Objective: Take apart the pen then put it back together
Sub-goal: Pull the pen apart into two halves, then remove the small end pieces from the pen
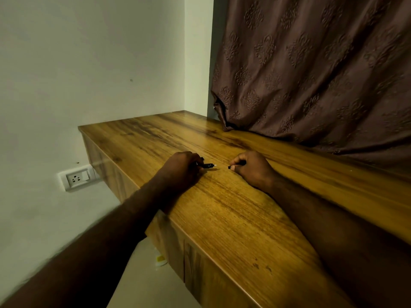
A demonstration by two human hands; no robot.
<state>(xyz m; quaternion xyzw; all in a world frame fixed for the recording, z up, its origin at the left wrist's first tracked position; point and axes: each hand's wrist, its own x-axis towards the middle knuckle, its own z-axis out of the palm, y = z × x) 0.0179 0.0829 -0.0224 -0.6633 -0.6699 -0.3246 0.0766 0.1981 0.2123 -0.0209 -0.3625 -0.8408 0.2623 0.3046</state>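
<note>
My left hand (pixel 181 166) rests on the wooden counter (pixel 222 210) and grips a black pen body (pixel 208 165), whose white tip pokes out to the right. My right hand (pixel 252 166) lies a short gap to the right, its fingers closed on a small black pen piece (pixel 231 167) of which only the end shows. The two parts are apart and point toward each other. Most of each part is hidden inside the fists.
A brown patterned curtain (pixel 311 74) hangs over the counter's back right. A white wall with a socket plate (pixel 76 177) stands to the left, below the counter's edge. A small white and yellow object (pixel 160 260) lies on the floor beneath.
</note>
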